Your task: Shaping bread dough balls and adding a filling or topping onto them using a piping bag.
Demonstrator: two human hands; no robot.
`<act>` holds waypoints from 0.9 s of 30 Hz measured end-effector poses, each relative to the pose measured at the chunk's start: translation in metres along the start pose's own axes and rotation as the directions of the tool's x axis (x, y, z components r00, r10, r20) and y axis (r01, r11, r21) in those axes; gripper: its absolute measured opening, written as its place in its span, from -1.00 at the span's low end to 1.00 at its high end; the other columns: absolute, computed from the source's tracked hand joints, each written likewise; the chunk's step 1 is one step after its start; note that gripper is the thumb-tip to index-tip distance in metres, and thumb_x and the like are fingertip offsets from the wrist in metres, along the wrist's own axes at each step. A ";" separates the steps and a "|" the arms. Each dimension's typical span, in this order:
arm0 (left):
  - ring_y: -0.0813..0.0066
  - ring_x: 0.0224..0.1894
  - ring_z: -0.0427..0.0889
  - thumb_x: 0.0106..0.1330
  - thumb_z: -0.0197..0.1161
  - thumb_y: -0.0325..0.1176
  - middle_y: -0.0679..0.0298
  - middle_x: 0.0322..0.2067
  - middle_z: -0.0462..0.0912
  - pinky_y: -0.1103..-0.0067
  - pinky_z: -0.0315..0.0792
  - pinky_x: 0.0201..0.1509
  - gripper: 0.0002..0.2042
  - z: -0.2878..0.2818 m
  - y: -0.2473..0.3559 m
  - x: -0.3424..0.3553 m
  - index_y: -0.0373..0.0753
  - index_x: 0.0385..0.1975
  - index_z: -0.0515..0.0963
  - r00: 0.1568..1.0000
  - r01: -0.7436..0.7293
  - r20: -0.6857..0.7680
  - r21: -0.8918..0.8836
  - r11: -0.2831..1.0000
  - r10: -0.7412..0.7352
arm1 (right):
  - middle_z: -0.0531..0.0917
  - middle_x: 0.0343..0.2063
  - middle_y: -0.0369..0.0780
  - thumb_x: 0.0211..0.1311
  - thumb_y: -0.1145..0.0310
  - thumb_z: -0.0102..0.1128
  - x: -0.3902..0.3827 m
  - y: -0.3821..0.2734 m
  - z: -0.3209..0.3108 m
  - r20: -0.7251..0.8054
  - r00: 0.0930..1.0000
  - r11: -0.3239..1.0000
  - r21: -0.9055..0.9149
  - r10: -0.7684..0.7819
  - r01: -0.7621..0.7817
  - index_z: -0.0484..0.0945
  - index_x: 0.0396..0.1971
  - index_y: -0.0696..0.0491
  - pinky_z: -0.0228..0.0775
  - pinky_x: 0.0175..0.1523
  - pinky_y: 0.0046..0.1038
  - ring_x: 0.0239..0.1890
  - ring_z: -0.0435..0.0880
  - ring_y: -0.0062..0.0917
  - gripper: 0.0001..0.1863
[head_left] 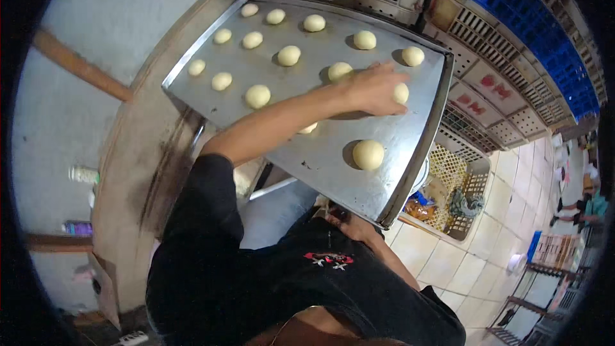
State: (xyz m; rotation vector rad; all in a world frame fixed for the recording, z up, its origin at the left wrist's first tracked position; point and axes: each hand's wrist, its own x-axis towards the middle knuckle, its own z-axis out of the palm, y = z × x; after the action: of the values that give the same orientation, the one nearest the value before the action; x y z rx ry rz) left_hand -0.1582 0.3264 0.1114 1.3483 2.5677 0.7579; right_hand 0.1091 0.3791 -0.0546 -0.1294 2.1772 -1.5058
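Note:
A large metal baking tray (250,134) bears several round, pale yellow dough balls (368,155) set in loose rows. My left hand (375,90) reaches across the tray to its right part, its thumb and fingers around a dough ball (401,93). Just left of that hand sits another dough ball (340,72), and one more (307,128) is partly covered by my forearm. Below the tray's near edge, close to my waist, is my right hand (355,227); its fingers are mostly hidden, so whether it holds anything does not show.
Stacked plastic crates (493,83), pale and blue, stand behind and right of the tray. On the tiled floor (474,263) a yellowish crate (477,186) holds cloths and packets. A wall (128,13) rises at left, with bottles (80,227) beside it. A person (586,208) is far right.

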 end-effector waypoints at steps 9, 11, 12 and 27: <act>-0.20 0.14 0.38 0.20 0.18 -0.21 -0.16 0.14 0.34 0.11 0.26 0.27 -0.39 0.033 0.001 0.018 -0.22 0.28 0.25 0.978 -0.151 0.185 0.317 0.936 0.095 | 0.70 -0.26 -0.10 0.27 0.16 0.27 -0.013 0.012 0.013 -0.023 0.997 0.991 -0.112 0.074 -0.076 0.58 -0.12 0.18 0.49 -0.07 -0.40 -0.23 0.70 -0.41 -0.62; -0.24 0.24 0.29 0.24 0.22 -0.10 -0.18 0.29 0.16 0.08 0.20 0.34 -0.31 0.013 0.028 -0.014 -0.17 0.35 0.18 0.995 0.074 0.055 0.112 0.991 -0.080 | 0.68 -0.21 -0.03 0.28 0.08 0.18 -0.010 0.019 0.018 0.071 0.997 0.982 -0.187 0.025 -0.011 0.60 -0.16 0.16 0.47 0.02 -0.31 -0.11 0.66 -0.15 -0.59; -0.26 0.25 0.26 0.24 0.24 -0.07 -0.16 0.30 0.14 0.08 0.19 0.35 -0.29 0.006 0.035 -0.033 -0.15 0.37 0.16 0.997 0.062 -0.046 0.098 0.993 -0.058 | 0.69 -0.23 -0.04 0.27 0.09 0.19 -0.007 0.015 0.022 0.094 0.995 0.984 -0.179 -0.007 0.024 0.60 -0.17 0.15 0.48 -0.01 -0.30 -0.14 0.67 -0.14 -0.61; 0.05 -0.09 0.61 0.20 0.30 -0.27 -0.02 -0.07 0.59 0.27 0.50 -0.02 -0.50 0.224 0.070 -0.536 -0.27 0.13 0.40 -0.466 0.539 -0.292 -0.842 -0.006 -0.836 | 0.64 -0.35 -0.14 0.13 0.24 0.37 0.056 -0.043 0.138 0.610 0.787 0.834 -0.384 -0.092 0.396 0.60 -0.20 0.11 0.49 -0.21 -0.42 -0.37 0.61 -0.42 -0.68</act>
State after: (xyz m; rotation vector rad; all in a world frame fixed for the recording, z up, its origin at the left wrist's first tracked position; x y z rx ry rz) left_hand 0.2857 0.0112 -0.1025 -1.7696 2.5558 1.4867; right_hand 0.1126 0.2255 -0.0722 -0.9631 2.0167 -0.8120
